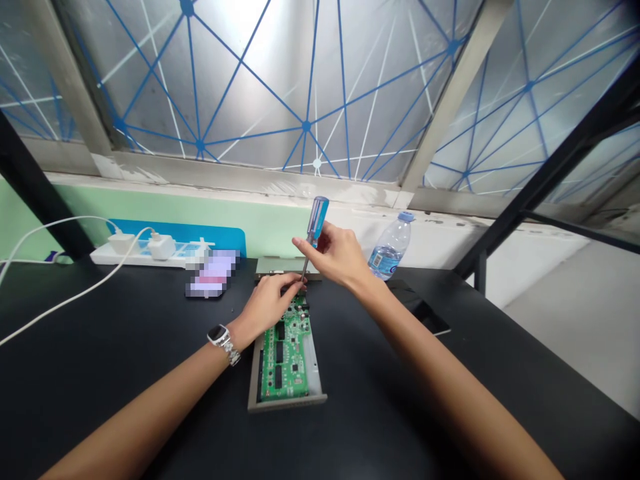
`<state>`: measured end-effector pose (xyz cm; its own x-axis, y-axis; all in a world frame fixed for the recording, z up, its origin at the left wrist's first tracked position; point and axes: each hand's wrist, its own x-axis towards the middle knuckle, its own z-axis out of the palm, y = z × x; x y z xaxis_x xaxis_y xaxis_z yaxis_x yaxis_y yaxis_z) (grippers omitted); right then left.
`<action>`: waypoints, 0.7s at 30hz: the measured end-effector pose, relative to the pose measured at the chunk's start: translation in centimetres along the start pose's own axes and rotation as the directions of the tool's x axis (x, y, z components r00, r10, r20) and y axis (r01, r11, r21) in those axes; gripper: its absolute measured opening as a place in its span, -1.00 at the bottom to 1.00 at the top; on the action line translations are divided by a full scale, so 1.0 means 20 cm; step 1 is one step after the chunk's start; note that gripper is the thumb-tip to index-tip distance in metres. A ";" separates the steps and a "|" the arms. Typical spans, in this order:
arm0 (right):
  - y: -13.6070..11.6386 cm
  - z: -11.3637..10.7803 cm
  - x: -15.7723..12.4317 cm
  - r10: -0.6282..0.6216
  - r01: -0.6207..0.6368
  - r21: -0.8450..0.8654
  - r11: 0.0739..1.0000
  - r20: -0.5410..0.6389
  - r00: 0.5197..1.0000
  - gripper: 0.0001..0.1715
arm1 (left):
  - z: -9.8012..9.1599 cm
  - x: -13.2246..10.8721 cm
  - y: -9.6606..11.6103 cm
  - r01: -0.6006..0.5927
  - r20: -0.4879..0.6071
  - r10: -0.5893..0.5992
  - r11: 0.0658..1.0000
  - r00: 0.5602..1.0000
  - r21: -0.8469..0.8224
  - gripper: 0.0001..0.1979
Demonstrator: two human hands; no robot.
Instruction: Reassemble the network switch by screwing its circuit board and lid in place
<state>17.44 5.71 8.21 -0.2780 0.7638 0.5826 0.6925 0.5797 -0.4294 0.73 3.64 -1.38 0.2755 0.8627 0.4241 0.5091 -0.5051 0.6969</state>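
A screwdriver (317,217) with a clear blue handle stands nearly upright, tilted slightly, in the fingers of my right hand (340,253). Its shaft points down at the far end of a green circuit board (295,353) seated in a grey metal tray (314,360). My left hand (273,300), with a silver watch on the wrist, rests over the board's far part. Its thumb and fingers are pinched together at the screwdriver's tip; what lies between them is hidden. Just behind the hands lies a grey metal panel (280,265).
On the black table (175,373), a plastic water bottle (391,247) and a dark flat tablet-like device (423,310) are to the right. To the left are a phone (213,275) and a white power strip (105,254) with plugged-in chargers and cables. A window ledge runs behind.
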 end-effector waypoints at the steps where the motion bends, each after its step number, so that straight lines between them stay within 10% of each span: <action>1: 0.00 0.00 0.00 0.017 -0.017 -0.022 1.000 -0.028 0.999 -0.47 | 0.00 0.00 0.00 0.001 -0.002 -0.001 1.000 1.000 0.009 -0.74; 21: 0.01 -0.01 0.01 -0.033 -0.001 0.223 0.975 0.145 0.989 -0.57 | 0.00 0.00 0.00 0.004 -0.005 -0.004 1.000 1.000 -0.014 -0.75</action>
<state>17.67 5.99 8.33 -0.3938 0.7775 0.4902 0.5269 0.6280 -0.5727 0.68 3.66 -1.36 0.2697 0.8646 0.4240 0.4988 -0.5020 0.7065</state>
